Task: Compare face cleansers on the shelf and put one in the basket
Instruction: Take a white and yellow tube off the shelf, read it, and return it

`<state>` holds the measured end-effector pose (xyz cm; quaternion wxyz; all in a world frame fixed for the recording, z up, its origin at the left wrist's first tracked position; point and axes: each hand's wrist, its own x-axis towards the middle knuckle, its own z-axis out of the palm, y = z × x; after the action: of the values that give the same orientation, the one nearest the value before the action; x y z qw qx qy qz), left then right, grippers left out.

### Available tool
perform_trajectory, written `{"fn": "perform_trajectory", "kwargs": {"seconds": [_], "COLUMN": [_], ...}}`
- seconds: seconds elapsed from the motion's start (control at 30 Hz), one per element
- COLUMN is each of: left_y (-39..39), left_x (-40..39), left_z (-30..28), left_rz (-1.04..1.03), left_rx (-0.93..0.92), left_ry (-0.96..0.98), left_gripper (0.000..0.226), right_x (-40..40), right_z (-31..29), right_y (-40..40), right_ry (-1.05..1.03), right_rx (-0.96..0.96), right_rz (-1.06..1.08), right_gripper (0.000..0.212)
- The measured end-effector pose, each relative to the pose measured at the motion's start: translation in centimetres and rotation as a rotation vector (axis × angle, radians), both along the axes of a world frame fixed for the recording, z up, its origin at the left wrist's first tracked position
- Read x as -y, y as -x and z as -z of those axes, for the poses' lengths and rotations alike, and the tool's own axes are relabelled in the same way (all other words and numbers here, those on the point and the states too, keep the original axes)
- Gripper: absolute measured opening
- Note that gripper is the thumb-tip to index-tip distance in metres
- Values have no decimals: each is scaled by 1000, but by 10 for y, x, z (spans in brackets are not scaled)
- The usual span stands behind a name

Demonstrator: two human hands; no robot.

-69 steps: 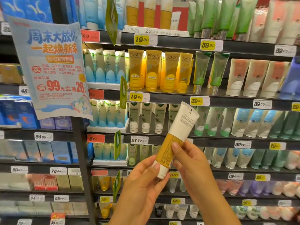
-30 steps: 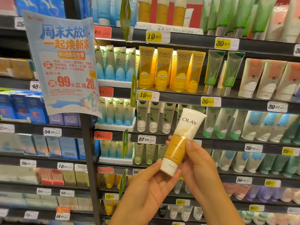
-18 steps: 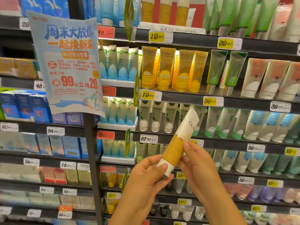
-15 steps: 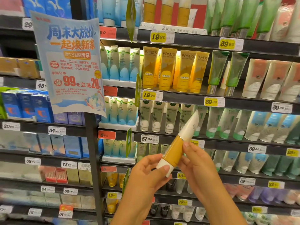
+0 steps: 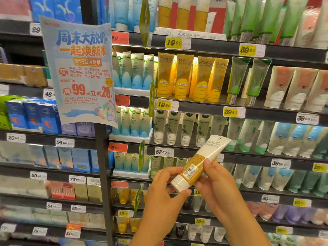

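From the head camera, both hands hold a white-and-amber plastic cleanser tube (image 5: 198,165) in front of the dark metal shelving (image 5: 204,107), tilted with its white cap lower left and crimped end upper right. The left hand (image 5: 165,196) pinches the cap end between thumb and curled fingers. The right hand (image 5: 215,183) grips the amber middle, its thumb lying on the tube just beside the barcode (the printed back side faces the camera). Behind them, yellow Pond's tubes (image 5: 192,77) stand on an upper shelf, and a pale blue paper promotional poster (image 5: 79,71) hangs at the shelving's left upright.
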<state>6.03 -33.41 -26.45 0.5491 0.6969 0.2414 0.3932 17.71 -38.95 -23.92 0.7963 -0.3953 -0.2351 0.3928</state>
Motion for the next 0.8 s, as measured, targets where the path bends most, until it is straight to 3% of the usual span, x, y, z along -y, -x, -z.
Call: {"fn": "perform_trajectory", "kwargs": {"seconds": [0.2, 0.47, 0.53, 0.7, 0.8], "left_y": [-1, 4, 5, 4, 3], "left_x": [2, 9, 11, 13, 15], "left_z": [-7, -20, -23, -25, -26], "left_rz": [68, 391, 449, 508, 539], "left_rx": [62, 325, 331, 371, 395], "left_ry": [219, 973, 1043, 1160, 1204], "left_gripper": [39, 23, 21, 43, 39], "right_x": [6, 10, 11, 11, 10], "right_z": [-1, -12, -13, -11, -10], "right_y": [-7, -15, -16, -17, -16], "right_ry": [-14, -15, -1, 77, 142], "right_rx": [11, 35, 47, 1, -45], "right_rz": [9, -6, -10, 2, 24], "right_gripper": [29, 26, 27, 34, 37]}}
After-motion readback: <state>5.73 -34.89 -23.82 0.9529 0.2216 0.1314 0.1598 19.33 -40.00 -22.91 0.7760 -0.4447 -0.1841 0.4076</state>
